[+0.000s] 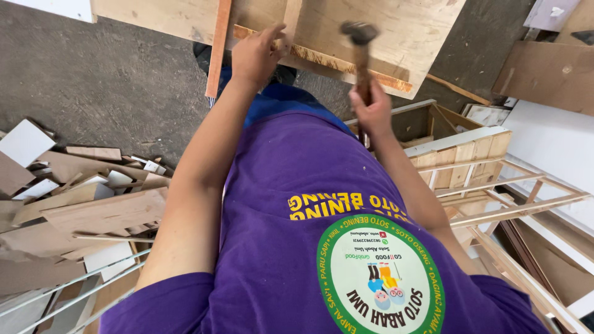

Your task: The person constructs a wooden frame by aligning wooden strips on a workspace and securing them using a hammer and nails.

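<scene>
A plywood panel (396, 31) lies in front of me at the top of the view, with a wooden strip (328, 62) along its near edge. My left hand (257, 54) rests on that edge with the fingers pinched at a spot on the strip; whether it holds a nail I cannot tell. My right hand (372, 111) is shut on the wooden handle of a hammer (360, 46), whose dark head is raised over the panel. A narrow wooden batten (218, 49) stands against the panel to the left of my left hand.
A heap of plywood and board offcuts (93, 204) lies on the grey floor (111, 80) at the left. At the right stand an open wooden box (433, 124) and a slatted wooden frame (507, 192). White and brown boards (550, 74) lie at the far right.
</scene>
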